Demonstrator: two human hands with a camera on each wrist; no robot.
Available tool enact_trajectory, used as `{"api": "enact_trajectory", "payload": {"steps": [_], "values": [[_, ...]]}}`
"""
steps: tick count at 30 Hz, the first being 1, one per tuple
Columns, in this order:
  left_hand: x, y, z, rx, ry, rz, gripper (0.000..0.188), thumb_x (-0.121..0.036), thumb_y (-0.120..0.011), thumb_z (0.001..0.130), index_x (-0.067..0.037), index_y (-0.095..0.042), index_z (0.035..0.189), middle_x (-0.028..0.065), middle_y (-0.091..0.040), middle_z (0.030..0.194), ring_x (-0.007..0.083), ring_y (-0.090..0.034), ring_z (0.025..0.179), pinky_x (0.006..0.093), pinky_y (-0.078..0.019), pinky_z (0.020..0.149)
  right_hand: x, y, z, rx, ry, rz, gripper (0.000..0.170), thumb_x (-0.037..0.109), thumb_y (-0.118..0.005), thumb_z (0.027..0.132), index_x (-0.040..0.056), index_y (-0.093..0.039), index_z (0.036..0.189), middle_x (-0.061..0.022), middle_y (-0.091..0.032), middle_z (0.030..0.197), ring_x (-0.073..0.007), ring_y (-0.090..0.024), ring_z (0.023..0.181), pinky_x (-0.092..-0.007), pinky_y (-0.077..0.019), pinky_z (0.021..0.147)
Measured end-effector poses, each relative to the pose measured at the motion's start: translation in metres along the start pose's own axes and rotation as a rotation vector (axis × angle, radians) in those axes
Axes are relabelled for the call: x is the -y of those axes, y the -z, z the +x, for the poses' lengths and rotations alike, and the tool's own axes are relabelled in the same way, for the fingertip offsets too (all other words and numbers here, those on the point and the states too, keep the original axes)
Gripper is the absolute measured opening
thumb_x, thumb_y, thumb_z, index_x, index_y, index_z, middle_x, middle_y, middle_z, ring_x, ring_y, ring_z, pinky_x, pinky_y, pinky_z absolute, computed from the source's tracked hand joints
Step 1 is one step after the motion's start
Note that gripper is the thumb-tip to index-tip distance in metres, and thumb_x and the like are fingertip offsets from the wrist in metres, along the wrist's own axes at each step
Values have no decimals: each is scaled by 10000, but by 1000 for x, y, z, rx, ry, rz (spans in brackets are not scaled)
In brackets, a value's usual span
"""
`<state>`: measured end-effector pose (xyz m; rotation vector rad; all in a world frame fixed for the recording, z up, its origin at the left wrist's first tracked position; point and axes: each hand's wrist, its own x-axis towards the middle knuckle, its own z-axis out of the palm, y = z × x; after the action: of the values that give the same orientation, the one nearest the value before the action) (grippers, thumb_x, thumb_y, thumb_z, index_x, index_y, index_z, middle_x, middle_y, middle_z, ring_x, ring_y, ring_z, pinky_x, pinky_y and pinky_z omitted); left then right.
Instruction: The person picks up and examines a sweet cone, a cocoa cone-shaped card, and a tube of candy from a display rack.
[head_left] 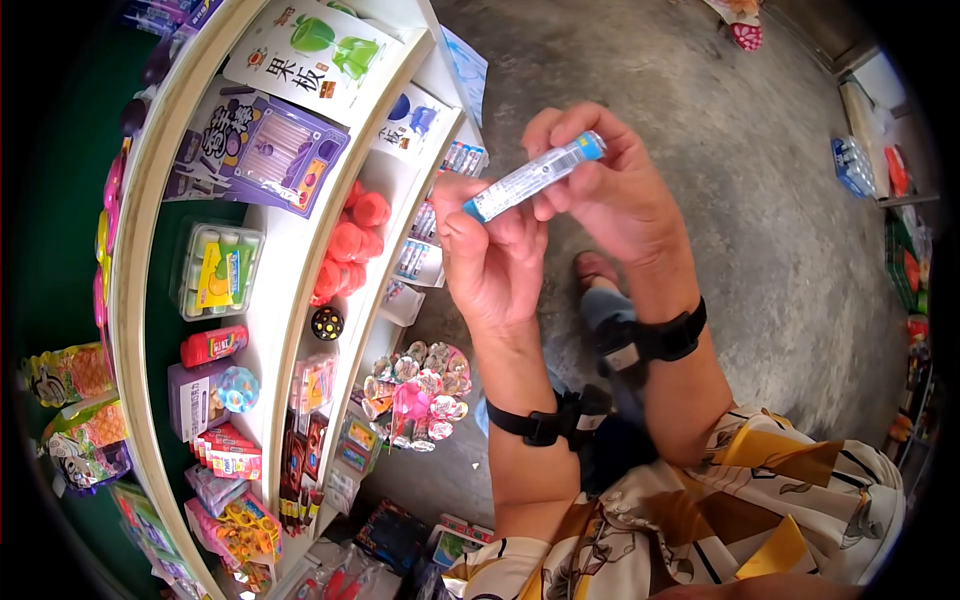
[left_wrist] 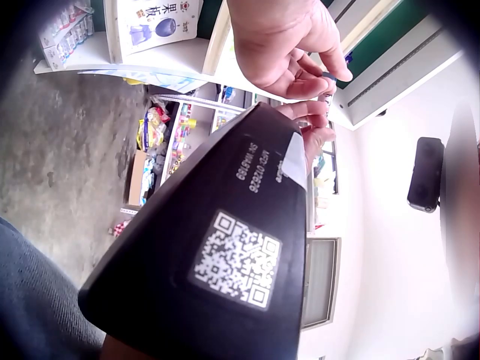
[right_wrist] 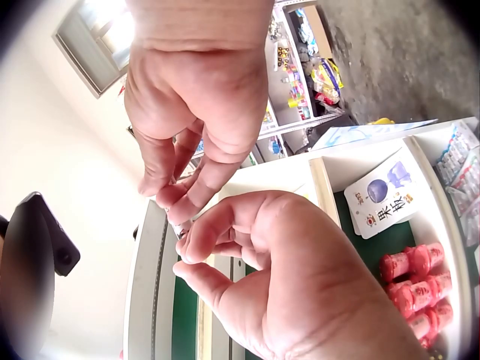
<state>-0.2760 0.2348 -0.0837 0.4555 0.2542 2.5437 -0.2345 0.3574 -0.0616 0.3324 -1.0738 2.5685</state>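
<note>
A slim, clear-wrapped tube with blue ends (head_left: 535,178) is held at a slant in front of the shelves. My left hand (head_left: 495,255) pinches its lower end between thumb and finger, while my right hand (head_left: 625,190) grips near the upper end, fingers curled. Printed text and a barcode show on the wrapper. In the right wrist view, my right hand (right_wrist: 199,97) comes from the top and my left hand (right_wrist: 285,270) from below, fingertips close together with little of the tube showing. A black wrist device (left_wrist: 202,247) covers much of the left wrist view, below my left hand (left_wrist: 281,45).
White shelves (head_left: 275,290) at the left hold red jars (head_left: 345,245), a purple box (head_left: 265,150), a green-and-yellow pack (head_left: 222,270) and sweets. A bunch of wrapped items (head_left: 418,395) stands beside the lower shelf. Grey concrete floor (head_left: 770,250) lies to the right, with more stocked shelves at its far edge.
</note>
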Motion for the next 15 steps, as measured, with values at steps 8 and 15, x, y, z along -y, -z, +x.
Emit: {"api": "enact_trajectory", "payload": {"steps": [8,15], "values": [[3,2,2,56,-39,20,354,-377,-632,879,-80,-517,1032,24,-543,710,104,-517,597,169,-407,452,-1,2,1,44,14,8,285,115,-728,813,-7,-593,1032,-99,-621,957,-125,-612,774,-260,-519,699],[2,4,0,40,-30,18,405,-381,-671,842,-49,-499,997,41,-517,674,140,-468,581,273,-415,578,0,2,1,55,7,-11,283,117,-733,808,-5,-587,1018,-101,-616,956,-132,-619,781,-262,-522,712]]}}
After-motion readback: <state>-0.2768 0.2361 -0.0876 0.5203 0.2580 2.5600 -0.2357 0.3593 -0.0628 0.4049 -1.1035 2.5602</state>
